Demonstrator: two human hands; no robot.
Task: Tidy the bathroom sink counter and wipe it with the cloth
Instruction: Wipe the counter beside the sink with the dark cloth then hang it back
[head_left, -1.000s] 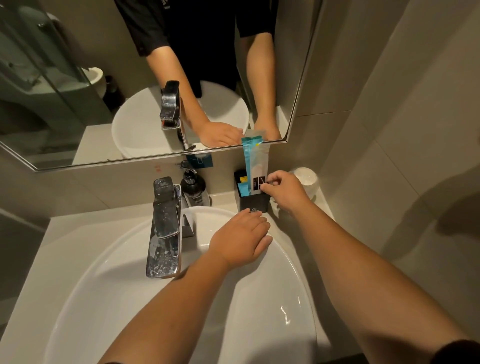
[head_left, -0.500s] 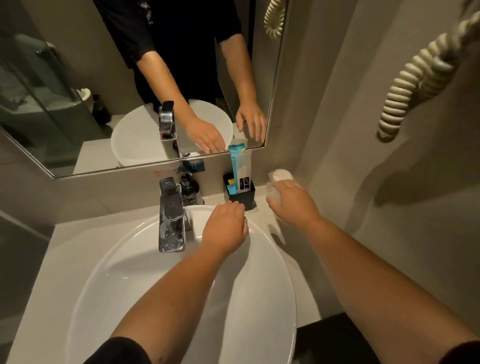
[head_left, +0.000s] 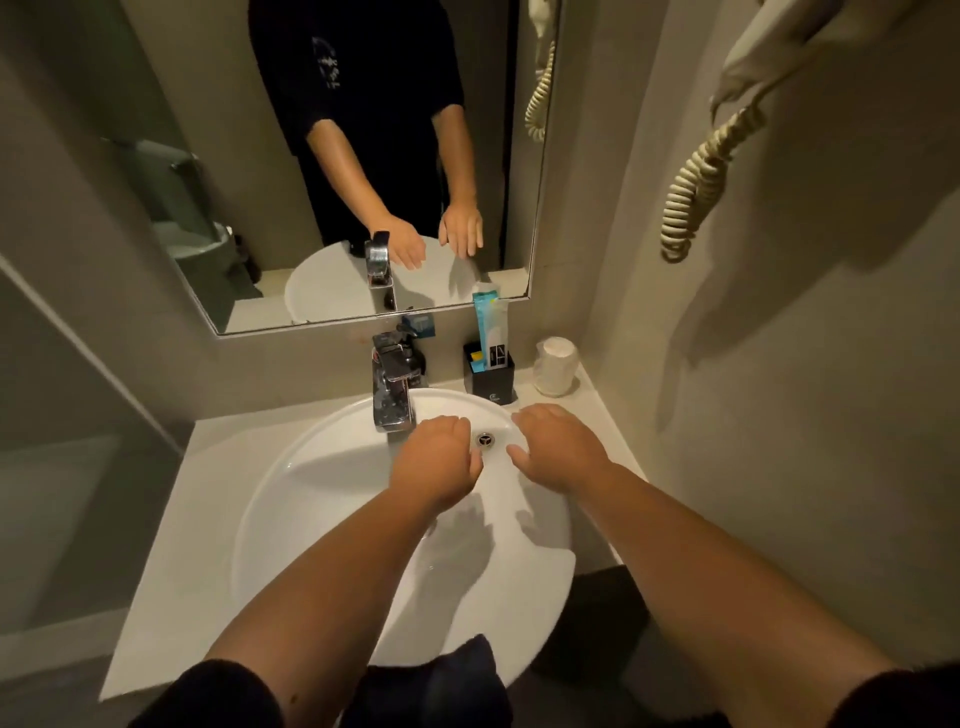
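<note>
Both hands are empty over the white sink (head_left: 322, 519), left hand (head_left: 441, 462) loosely curled, right hand (head_left: 558, 449) spread flat, while the dark cloth (head_left: 441, 680) hangs over the sink's near rim.

Small bathroom, seen from above the washbasin.

A round white basin (head_left: 332, 519) with a chrome tap (head_left: 392, 387) and a drain (head_left: 485, 439) is set into a pale table (head_left: 197, 545) in a corner of plain beige walls. A wall mirror (head_left: 208, 156) above it reflects a glass shower screen and a toilet. Behind the basin stand a dark soap dispenser (head_left: 415, 358), a black holder (head_left: 489, 376) with packaged toiletries (head_left: 491, 325), and a wrapped cup (head_left: 556, 366). A wall-hung unit with a coiled cord (head_left: 701, 182), probably a hair dryer, suggests a hotel room.
</note>
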